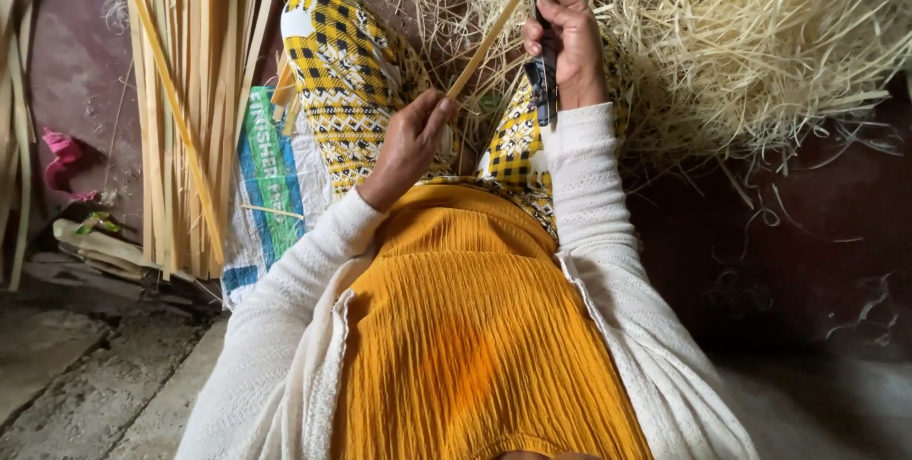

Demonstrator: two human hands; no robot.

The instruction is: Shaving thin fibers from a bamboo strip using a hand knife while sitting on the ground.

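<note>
Left hand point(410, 142) pinching bamboo strip point(489, 37) over the lap, right hand point(567, 42) gripping dark knife point(545, 75) against it; likely slip toward fingers if blade catches the grain.

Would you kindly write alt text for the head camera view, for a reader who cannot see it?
A seated person's left hand grips the near end of a thin bamboo strip while the right hand holds a dark blade against it. Loose pale shavings pile at the right; long strips lie at the left.
</note>
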